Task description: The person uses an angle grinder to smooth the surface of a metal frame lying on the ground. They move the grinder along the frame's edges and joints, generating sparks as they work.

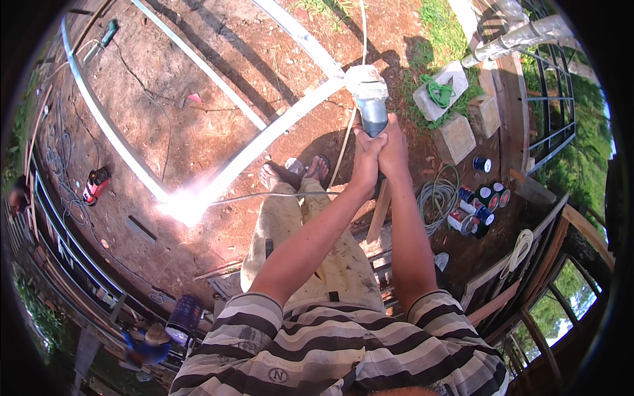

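Both my hands grip an angle grinder (374, 115), with arms stretched forward. My left hand (367, 157) and my right hand (393, 144) are closed together round its body, so the rear of the tool is mostly hidden. The grinder's pale head (367, 84) is at the corner of a silvery metal frame (281, 131); the disc is not clearly visible, and I cannot tell whether it touches the metal. The frame's long bars run away to the upper left. A fierce white glare (188, 203) covers its lower-left corner and hides what is there.
A cable (277, 195) crosses in front of my legs. Concrete blocks (454, 138), a coiled hose (438, 201) and several cans (477, 210) are to the right. A red tool (97, 186) and a teal power tool (102, 38) lie left. A person in blue (150, 344) is lower left.
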Tool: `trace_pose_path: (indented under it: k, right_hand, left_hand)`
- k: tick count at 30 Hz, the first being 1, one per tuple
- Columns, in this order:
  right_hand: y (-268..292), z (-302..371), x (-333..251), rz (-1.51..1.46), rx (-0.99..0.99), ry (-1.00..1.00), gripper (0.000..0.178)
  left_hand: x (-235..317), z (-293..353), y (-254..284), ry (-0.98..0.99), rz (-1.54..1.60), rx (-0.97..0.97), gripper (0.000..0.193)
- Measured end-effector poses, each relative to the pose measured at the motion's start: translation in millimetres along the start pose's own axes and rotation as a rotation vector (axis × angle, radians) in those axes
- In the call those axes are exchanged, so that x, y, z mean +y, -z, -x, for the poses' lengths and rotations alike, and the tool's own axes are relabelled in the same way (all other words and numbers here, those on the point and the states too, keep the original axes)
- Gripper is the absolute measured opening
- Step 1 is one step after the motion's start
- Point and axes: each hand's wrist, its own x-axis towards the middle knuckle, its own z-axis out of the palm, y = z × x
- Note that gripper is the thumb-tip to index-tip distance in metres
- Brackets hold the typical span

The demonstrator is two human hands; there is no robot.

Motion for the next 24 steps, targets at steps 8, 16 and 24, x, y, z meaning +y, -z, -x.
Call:
trace_pose_path:
  k: [8, 16, 24]
  right_hand:
    - [2, 4, -8, -0.010, -0.029, -0.075, 0.068]
    - [-7, 13, 14, -0.125, -0.024, -0.041, 0.062]
    - [-2, 10, -7, -0.004, -0.046, -0.053, 0.065]
  left_hand:
    - [-2, -3, 5, 0.031, -0.031, -0.013, 0.054]
    - [-25, -4, 14, -0.020, -0.126, 0.013, 0.055]
    - [-15, 0, 16, -0.016, -0.027, 0.005, 0.046]
